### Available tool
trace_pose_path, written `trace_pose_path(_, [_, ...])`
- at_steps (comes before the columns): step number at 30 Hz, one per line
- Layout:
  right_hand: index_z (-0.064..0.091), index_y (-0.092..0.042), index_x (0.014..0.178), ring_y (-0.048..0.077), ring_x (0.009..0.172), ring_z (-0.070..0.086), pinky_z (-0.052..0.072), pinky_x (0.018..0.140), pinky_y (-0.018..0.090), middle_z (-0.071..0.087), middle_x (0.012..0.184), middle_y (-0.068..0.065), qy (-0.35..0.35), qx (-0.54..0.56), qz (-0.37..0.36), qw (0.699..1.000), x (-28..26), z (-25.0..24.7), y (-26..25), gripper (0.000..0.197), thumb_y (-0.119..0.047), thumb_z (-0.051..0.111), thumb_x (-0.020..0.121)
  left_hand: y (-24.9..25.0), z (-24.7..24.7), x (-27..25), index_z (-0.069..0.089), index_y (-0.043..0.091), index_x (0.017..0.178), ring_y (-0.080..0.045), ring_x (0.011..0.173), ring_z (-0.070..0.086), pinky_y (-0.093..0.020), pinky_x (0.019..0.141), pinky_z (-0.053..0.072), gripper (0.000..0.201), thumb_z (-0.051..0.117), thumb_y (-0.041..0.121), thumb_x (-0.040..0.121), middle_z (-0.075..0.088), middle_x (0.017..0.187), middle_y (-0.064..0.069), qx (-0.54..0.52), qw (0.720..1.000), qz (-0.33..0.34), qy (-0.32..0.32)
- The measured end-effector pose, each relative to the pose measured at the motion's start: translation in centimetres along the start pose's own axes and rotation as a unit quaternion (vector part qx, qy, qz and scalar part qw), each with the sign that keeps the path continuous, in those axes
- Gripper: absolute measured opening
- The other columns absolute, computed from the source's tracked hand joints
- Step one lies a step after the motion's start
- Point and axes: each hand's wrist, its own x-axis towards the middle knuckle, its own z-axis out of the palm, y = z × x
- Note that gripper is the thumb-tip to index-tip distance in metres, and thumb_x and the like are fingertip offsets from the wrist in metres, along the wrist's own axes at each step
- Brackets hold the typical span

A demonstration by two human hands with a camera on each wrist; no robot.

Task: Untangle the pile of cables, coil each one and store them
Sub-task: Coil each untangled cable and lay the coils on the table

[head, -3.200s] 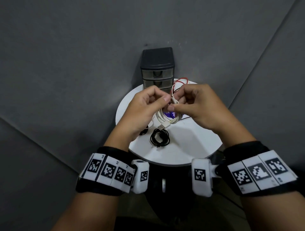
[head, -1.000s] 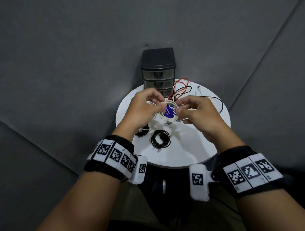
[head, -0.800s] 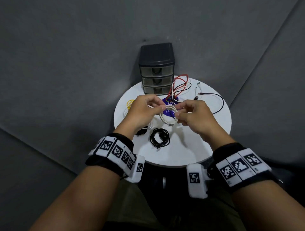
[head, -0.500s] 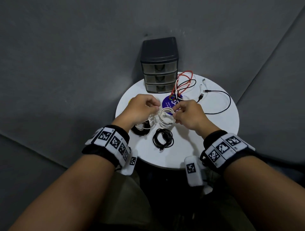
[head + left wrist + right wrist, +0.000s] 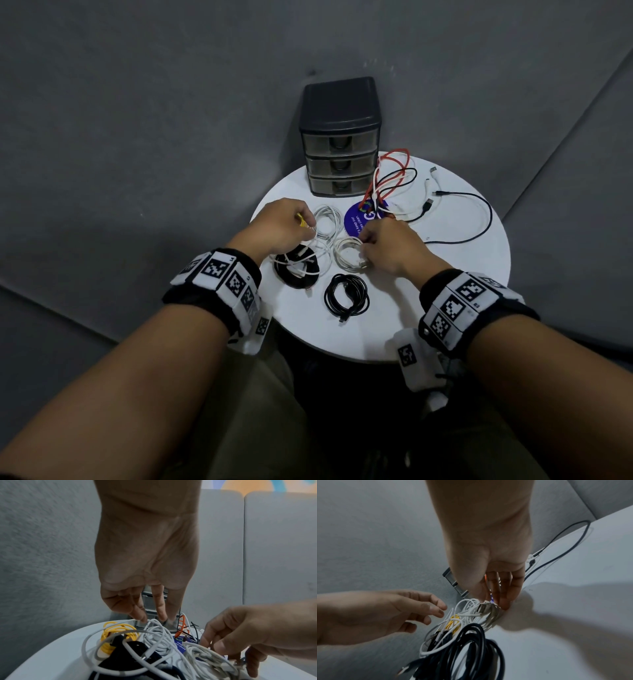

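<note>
A freshly wound white coil (image 5: 342, 257) lies on the round white table (image 5: 428, 301), and my right hand (image 5: 364, 241) pinches its right rim between thumb and fingers. The right wrist view shows that coil (image 5: 489, 615) under the right hand's fingertips (image 5: 504, 603). My left hand (image 5: 306, 228) hangs just left of it with relaxed fingers. One left fingertip (image 5: 142, 619) brushes a loose white cable (image 5: 120, 647) above a yellow cable (image 5: 118, 631). A tangle of red, white and black cables (image 5: 390, 185) lies behind.
A dark three-drawer unit (image 5: 339, 150) stands at the table's back, its drawers closed. On the table lie a black coil (image 5: 346, 296), a flat black bundle (image 5: 296, 272), another white coil (image 5: 327, 221), a blue round disc (image 5: 358, 219) and a black cable loop (image 5: 479, 222).
Both hands lowered the white coil from mid-air onto the table. The left hand let go of it and moved left toward the yellow cable.
</note>
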Motion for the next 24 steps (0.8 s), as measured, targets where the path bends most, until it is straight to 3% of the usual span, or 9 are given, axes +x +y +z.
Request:
trace_pose_path(4, [0.068,-0.015,0.108,0.028,0.100,0.061,0.048,0.079,0.032,0.068,0.109,0.010,-0.008,-0.009,0.010,1.000,-0.3,-0.1,0.0,0.019,-0.014,0.062,0.090,0.8,0.1,-0.1,0.074,0.023,0.103,-0.011,0.085,0.060,-0.018,0.067,0.042,0.014,0.076,0.021,0.089,0.066,0.100,0.004,0.018,0.998,0.006,-0.057])
trace_pose_path(8, [0.065,-0.019,0.117,0.029,0.104,0.059,0.042,0.079,0.029,0.065,0.118,0.011,-0.019,-0.020,0.014,1.000,-0.4,-0.5,0.0,0.028,-0.013,0.061,0.090,1.2,0.2,0.1,0.076,0.020,0.107,-0.011,0.091,0.061,-0.019,0.079,0.042,0.017,0.073,0.015,0.091,0.068,0.099,0.005,0.043,0.997,0.012,-0.063])
trace_pose_path(12, [0.064,-0.017,0.122,0.029,0.104,0.058,0.045,0.081,0.031,0.064,0.118,0.011,0.004,-0.009,-0.022,1.000,-0.7,-1.3,-1.0,0.035,-0.008,0.058,0.089,1.7,-1.2,0.2,0.076,0.018,0.092,-0.006,0.068,0.059,-0.019,0.064,0.043,0.008,0.075,0.012,0.087,0.070,0.080,0.006,-0.009,1.000,0.011,0.009])
trace_pose_path(15, [0.064,-0.020,0.123,0.031,0.112,0.058,0.050,0.091,0.036,0.061,0.121,0.009,0.001,-0.015,-0.064,0.998,-0.6,-1.5,-2.3,0.035,-0.016,0.063,0.089,2.4,-3.0,0.0,0.073,0.020,0.083,-0.010,0.064,0.060,-0.023,0.061,0.045,0.011,0.069,0.011,0.089,0.065,0.072,0.008,-0.062,0.994,0.020,0.085])
trace_pose_path(17, [0.062,-0.025,0.129,0.031,0.121,0.053,0.048,0.100,0.040,0.056,0.130,0.008,-0.017,-0.036,-0.080,0.996,-0.4,-1.2,-3.4,0.040,-0.026,0.064,0.090,2.8,-4.2,-0.2,0.072,0.020,0.081,-0.016,0.064,0.061,-0.026,0.058,0.048,0.013,0.065,0.011,0.089,0.064,0.070,0.005,-0.119,0.986,0.018,0.112])
trace_pose_path(20, [0.055,-0.029,0.139,0.035,0.134,0.040,0.040,0.109,0.048,0.046,0.141,0.007,-0.059,-0.101,-0.083,0.990,-0.1,-0.5,-4.9,0.048,-0.040,0.064,0.093,4.1,-5.8,-1.3,0.071,0.022,0.075,-0.014,0.055,0.054,-0.026,0.054,0.042,0.012,0.060,0.019,0.079,0.061,0.059,0.007,-0.203,0.968,0.030,0.143])
trace_pose_path(24, [0.050,-0.034,0.142,0.036,0.134,0.030,0.031,0.107,0.053,0.039,0.140,0.005,-0.097,-0.198,-0.086,0.971,0.2,0.7,-6.3,0.057,-0.044,0.067,0.089,5.9,-8.4,-3.1,0.072,0.022,0.074,-0.009,0.047,0.045,-0.023,0.049,0.034,0.023,0.050,0.016,0.078,0.050,0.046,0.011,-0.229,0.953,0.079,0.181])
